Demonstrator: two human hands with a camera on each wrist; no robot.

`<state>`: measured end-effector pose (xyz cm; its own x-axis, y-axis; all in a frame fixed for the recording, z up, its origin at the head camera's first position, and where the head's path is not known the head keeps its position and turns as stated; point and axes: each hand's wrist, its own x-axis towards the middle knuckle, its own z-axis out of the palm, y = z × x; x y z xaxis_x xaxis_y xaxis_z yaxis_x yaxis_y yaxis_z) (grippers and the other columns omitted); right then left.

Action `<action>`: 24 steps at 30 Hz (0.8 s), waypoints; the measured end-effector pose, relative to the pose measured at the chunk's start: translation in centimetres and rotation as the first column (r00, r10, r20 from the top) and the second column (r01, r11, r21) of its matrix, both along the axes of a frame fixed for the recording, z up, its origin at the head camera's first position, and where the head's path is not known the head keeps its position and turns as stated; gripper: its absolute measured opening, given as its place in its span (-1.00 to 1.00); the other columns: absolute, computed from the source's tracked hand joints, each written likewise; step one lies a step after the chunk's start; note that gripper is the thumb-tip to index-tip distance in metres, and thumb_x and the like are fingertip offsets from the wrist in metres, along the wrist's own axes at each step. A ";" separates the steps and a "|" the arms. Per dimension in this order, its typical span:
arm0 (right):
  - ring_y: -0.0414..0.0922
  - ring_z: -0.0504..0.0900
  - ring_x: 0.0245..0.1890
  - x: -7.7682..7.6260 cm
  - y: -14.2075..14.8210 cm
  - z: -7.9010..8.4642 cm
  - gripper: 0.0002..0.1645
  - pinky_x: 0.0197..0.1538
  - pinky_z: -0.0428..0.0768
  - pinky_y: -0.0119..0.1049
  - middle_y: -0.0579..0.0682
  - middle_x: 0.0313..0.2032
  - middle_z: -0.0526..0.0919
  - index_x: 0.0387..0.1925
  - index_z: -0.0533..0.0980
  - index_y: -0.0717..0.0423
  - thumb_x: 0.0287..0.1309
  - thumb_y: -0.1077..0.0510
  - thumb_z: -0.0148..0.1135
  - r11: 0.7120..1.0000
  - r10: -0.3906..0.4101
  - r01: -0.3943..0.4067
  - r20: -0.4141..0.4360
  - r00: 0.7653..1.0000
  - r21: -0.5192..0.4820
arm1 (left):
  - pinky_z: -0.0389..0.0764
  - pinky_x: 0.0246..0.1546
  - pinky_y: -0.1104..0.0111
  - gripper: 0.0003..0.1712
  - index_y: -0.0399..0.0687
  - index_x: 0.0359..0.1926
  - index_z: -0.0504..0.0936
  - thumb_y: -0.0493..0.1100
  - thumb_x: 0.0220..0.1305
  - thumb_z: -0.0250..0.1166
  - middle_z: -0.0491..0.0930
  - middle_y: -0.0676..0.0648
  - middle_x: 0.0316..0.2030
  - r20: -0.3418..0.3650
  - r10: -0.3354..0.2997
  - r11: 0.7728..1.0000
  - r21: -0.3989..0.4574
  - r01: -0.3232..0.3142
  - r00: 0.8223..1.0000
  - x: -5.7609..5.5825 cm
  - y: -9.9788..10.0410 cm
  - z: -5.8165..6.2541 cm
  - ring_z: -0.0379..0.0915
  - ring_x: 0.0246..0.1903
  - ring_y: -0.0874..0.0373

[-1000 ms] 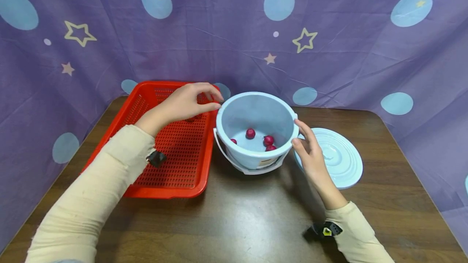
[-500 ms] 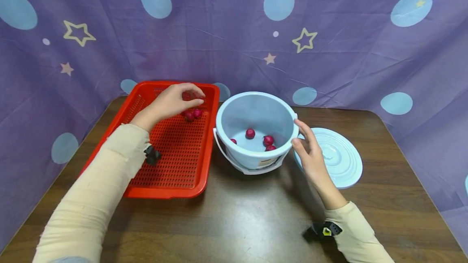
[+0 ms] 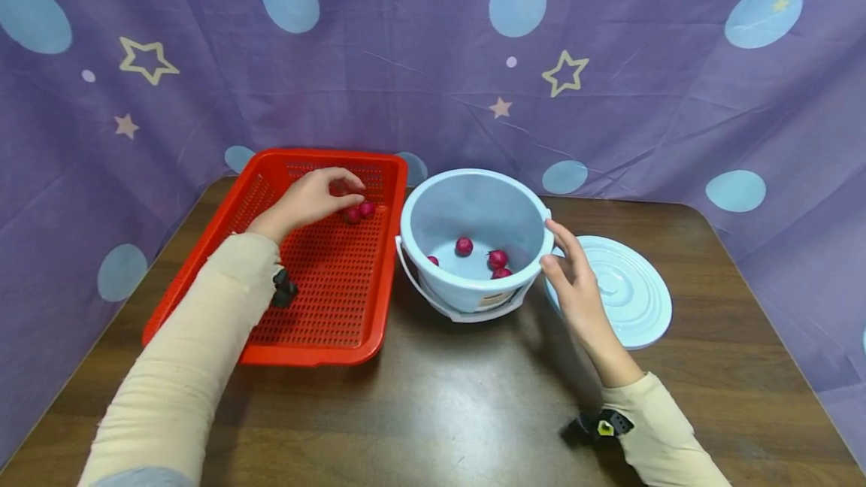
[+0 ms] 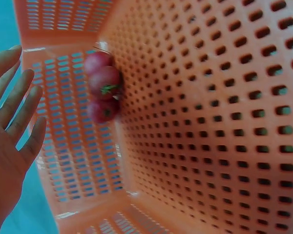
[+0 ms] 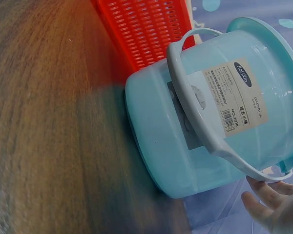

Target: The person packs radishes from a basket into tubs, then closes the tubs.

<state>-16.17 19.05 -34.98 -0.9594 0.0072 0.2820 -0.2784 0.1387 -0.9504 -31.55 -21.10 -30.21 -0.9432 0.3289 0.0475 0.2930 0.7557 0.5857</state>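
Observation:
In the head view my left hand (image 3: 311,198) is over the red plastic basket (image 3: 325,299), beside small round crimson fruits or vegetables (image 3: 366,209). Three of these lie together against the basket wall in the left wrist view, the middle one (image 4: 105,80) with a green top. There, my left fingers (image 4: 19,97) are spread, holding nothing. My right hand (image 3: 575,284) touches the rim of a light blue bucket (image 3: 473,291). Seen from the right wrist, its relaxed fingers (image 5: 268,195) rest by the handle's pivot. Several more crimson rounds (image 3: 463,246) lie inside the bucket.
A round light blue lid (image 3: 625,284) lies on the brown wooden table (image 3: 440,412), right of the bucket. The bucket's grey handle (image 5: 198,112) hangs down across its labelled side. Behind the table hangs a purple curtain (image 3: 419,81) with stars and ovals.
My left hand has moved from the bucket's left rim leftward and down into the basket, beside the crimson rounds. My right hand and the bucket have stayed in place.

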 end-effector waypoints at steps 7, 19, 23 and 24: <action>0.01 0.47 0.16 0.0 0.0 0.0 -0.41 0.13 0.43 -0.46 0.08 0.38 0.29 0.46 0.23 0.02 0.45 0.21 0.01 1.000 0.006 -0.006 0.007 1.000 -0.010 | 0.43 0.05 0.01 -0.65 -0.09 0.04 0.64 -0.05 0.30 0.34 0.62 -0.17 -0.03 0.014 0.028 0.999 -0.035 -0.028 0.999 -0.3 -0.7 -1.2 0.48 -0.05 -0.08; -0.11 0.51 0.11 0.0 0.0 0.1 -0.41 0.11 0.45 -0.47 0.08 0.38 0.29 0.46 0.23 0.03 0.45 0.21 0.01 1.000 0.000 0.000 0.006 1.000 -0.001 | 0.41 0.06 -0.04 -0.63 -0.07 0.07 0.62 -0.02 0.32 0.32 0.59 -0.17 0.06 0.064 0.050 0.992 -0.116 -0.043 0.997 -0.6 -1.3 -2.7 0.48 -0.01 -0.09; -0.13 0.52 0.10 0.0 0.0 0.0 -0.40 0.11 0.45 -0.46 0.08 0.37 0.30 0.46 0.23 0.02 0.45 0.21 0.02 1.000 -0.001 0.001 0.001 1.000 0.001 | 0.42 0.03 -0.04 -0.63 -0.03 0.08 0.62 0.01 0.33 0.31 0.60 -0.13 0.06 0.059 0.081 0.985 -0.154 -0.071 0.995 -0.7 -1.4 -3.0 0.48 -0.02 -0.07; -0.13 0.52 0.09 0.0 0.0 0.0 -0.40 0.11 0.45 -0.47 0.08 0.37 0.30 0.46 0.23 0.02 0.45 0.21 0.03 1.000 -0.002 0.002 -0.001 1.000 0.006 | 0.42 0.02 -0.04 -0.63 -0.02 0.08 0.62 0.01 0.33 0.31 0.60 -0.12 0.06 0.058 0.088 0.984 -0.162 -0.077 0.994 -0.7 -1.3 -3.1 0.49 -0.02 -0.07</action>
<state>-16.15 19.04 -34.98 -0.9591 0.0075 0.2829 -0.2788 0.1452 -0.9493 -32.21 -22.43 -33.33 -0.9667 0.2483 -0.0612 0.1913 0.8610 0.4712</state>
